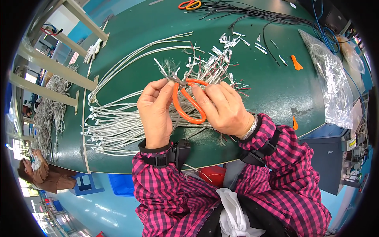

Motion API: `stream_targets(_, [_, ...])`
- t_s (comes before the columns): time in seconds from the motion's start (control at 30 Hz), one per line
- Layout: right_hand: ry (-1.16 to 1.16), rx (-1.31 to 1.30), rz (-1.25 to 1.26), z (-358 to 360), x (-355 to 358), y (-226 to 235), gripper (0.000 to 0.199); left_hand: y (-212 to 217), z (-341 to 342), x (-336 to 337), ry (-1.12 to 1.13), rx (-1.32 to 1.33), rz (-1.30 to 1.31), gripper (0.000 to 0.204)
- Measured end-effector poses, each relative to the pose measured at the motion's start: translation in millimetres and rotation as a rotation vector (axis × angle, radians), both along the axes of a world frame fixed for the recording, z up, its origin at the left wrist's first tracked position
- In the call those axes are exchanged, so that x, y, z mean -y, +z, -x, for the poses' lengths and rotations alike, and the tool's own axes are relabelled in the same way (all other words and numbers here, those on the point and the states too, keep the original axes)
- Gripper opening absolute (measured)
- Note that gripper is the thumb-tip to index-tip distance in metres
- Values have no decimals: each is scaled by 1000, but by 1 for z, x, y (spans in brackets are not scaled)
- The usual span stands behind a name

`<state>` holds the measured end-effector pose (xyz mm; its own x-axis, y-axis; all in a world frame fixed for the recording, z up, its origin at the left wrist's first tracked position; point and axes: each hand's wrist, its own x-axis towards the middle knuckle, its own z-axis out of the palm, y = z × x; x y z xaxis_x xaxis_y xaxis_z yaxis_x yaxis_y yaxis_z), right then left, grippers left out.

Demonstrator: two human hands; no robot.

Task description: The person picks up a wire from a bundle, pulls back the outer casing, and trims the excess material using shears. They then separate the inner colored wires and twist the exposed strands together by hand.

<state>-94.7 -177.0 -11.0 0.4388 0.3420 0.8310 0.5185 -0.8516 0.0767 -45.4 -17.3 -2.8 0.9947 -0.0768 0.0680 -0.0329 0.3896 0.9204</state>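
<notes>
My left hand [156,112] pinches a grey cable near its end, where frayed braid [169,68] and a white-wrapped tip fan out. In my right hand [223,104] is a pair of scissors [177,103] with orange loop handles. Its blades meet the cable right at my left fingertips; whether they are closed cannot be made out. Beneath both hands lies a bundle of grey braided cables [118,125], white tips at the left. Stripped ends with thin red and white wires [205,69] spread out beyond my right hand.
Cut white scraps [229,40] litter the green table [272,91]. Black cables [256,14] and more scissors [190,4] lie at the far edge. A clear bag of coiled cable [329,79] is at right, a white glove [93,50] at left. Another person [51,175] sits at far left.
</notes>
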Motion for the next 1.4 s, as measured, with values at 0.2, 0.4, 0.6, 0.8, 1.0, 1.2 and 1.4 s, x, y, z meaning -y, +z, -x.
stream_targets(0.2, [-46,-8,-90,-8,7,-8,39,-1,-2,-1,-36,14,8,13])
stream_targets(0.4, [-298,-56,-169,-13,27,2,32,-6,-3,-1,25,137,-125,14])
stream_targets(0.6, [-621,-138,-133,-38,87,-14,24,-1,3,1,44,154,-181,13])
stream_targets(0.8, [-86,-254,-540,-29,43,8,26,-2,4,3,-7,171,-256,12])
stream_targets(1.0, [302,-762,-943,-17,17,15,23,-4,5,8,-144,139,-276,12])
stream_targets(1.2, [453,-835,-1009,-22,12,1,20,-1,8,8,-225,148,-321,12])
stream_targets(1.4, [609,-988,-1383,-21,14,-1,15,-5,7,9,-247,118,-337,13])
